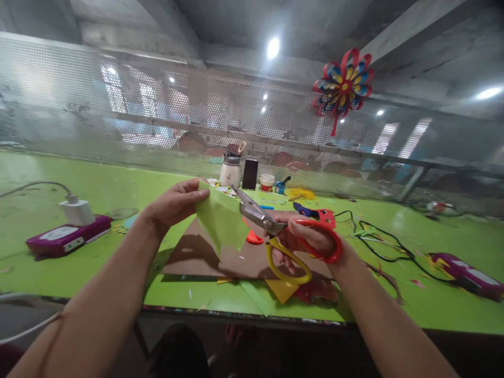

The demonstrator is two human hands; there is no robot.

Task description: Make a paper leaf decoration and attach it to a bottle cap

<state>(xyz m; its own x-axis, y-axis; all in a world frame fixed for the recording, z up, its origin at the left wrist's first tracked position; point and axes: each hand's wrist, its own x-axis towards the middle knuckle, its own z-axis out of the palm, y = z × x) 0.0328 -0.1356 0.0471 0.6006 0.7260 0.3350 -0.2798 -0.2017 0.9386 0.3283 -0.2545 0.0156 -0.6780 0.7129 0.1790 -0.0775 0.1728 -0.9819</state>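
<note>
Between thumb and fingers, my left hand [179, 202] pinches the top edge of a light green sheet of paper [222, 220], which hangs down at a slant. My right hand [299, 236] grips a pair of scissors [260, 212] with one red and one yellow handle loop. Their blades point up and left, beside the paper's right edge; whether they touch it I cannot tell. Below both hands lies a brown board [200, 257] on the green table. A small red-orange piece [254, 238] rests on it, and a yellow paper piece [281, 290] sticks out under its front edge.
Purple power strips stand at the left [71, 239] and right [468, 275], with a black cable [388, 252] near the right one. Behind are a bottle [230, 170], a phone [250, 174] and small jars [266, 182]. A paper flower [344, 86] hangs before the mesh screen.
</note>
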